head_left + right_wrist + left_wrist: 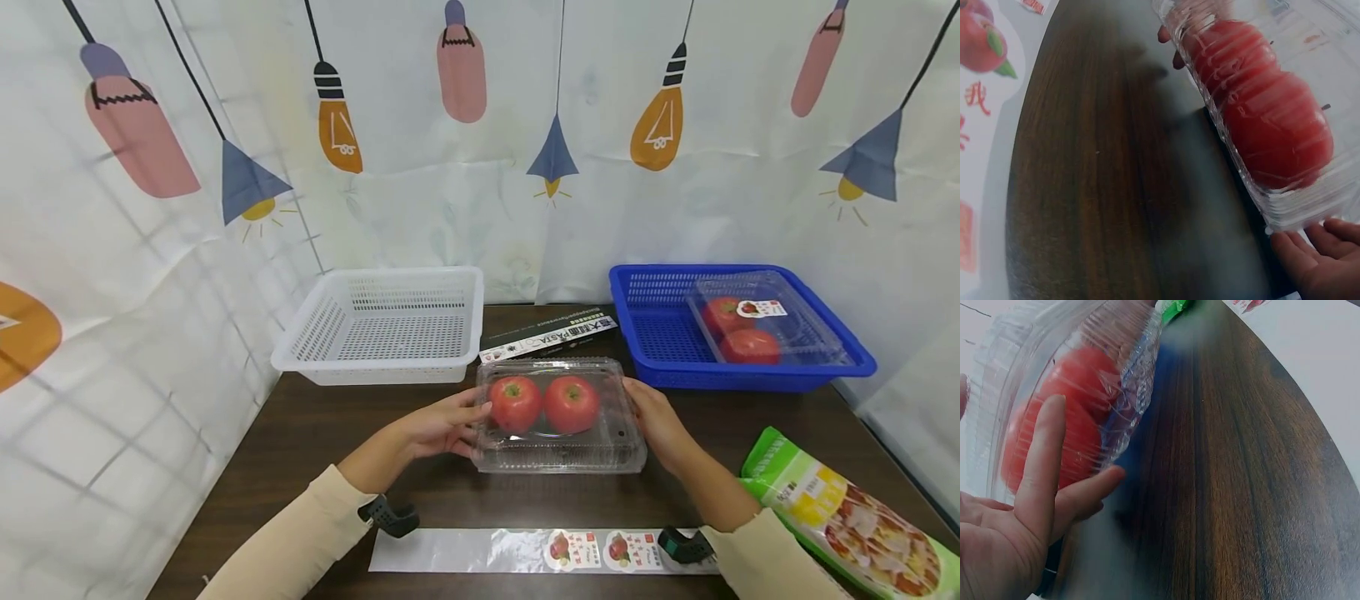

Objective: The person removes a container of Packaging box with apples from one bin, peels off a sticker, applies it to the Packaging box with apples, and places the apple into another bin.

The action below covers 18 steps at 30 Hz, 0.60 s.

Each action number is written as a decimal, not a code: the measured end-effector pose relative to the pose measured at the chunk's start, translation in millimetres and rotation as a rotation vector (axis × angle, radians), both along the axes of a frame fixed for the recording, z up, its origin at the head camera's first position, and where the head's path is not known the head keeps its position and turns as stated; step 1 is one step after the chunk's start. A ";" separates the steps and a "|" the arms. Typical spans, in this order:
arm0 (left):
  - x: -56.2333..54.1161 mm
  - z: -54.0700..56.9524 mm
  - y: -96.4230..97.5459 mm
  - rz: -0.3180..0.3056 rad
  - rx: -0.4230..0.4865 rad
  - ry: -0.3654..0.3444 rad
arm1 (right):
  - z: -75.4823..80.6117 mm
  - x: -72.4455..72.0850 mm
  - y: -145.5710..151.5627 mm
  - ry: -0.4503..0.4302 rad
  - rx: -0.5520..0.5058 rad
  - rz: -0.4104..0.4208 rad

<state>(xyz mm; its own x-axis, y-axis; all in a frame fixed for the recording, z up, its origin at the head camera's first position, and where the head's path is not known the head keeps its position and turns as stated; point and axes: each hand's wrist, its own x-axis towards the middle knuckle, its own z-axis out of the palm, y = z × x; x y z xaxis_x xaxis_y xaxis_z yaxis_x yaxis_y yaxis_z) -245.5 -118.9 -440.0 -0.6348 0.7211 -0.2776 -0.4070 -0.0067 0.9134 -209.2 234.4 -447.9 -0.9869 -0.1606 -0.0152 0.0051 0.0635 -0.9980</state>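
Note:
Both hands hold a clear plastic clamshell box (558, 457) over the middle of the dark table, one at each end. Two red apples (572, 405) lie side by side inside it, and its lid is down. My left hand (446, 423) grips the left end, thumb along the near side and fingertips under the box (1138, 381). At the opposite end, my right hand (662, 423) has its fingers at the edge and underside; its fingertips (1294, 253) show below the corner in the right wrist view.
A white basket (397, 372) stands at back left. The blue basket (742, 379) at back right holds another apple box (795, 321). Between them lies a black pasta box (555, 329). A sticker strip (465, 550) lies in front, a green food bag (847, 517) at right.

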 end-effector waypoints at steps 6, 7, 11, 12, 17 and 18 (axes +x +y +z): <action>-2.5 2.4 5.4 0.021 -0.056 0.034 | -5.7 -3.8 -1.0 -0.023 -0.058 -0.034; -3.8 3.1 5.7 0.025 -0.072 0.044 | -6.4 -4.6 -1.1 -0.027 -0.072 -0.039; -8.5 6.6 5.8 0.037 -0.123 0.066 | -8.2 -7.6 -1.5 -0.037 -0.079 -0.048; -9.3 7.6 5.8 0.040 -0.131 0.067 | -8.9 -8.6 -1.5 -0.041 -0.073 -0.051; -10.1 8.6 7.5 0.039 -0.156 0.090 | -11.4 -11.4 -1.2 -0.048 -0.073 -0.073; -10.2 7.4 7.8 0.041 -0.159 0.098 | -12.0 -11.5 -1.3 -0.048 -0.074 -0.081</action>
<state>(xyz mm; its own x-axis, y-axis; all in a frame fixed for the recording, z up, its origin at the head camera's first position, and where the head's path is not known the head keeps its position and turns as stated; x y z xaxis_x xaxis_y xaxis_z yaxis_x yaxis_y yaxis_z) -255.7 -111.1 -432.6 -0.6924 0.6457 -0.3219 -0.3189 0.1262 0.9393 -220.7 233.1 -460.0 -0.9951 -0.0829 -0.0539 0.0551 -0.0124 -0.9984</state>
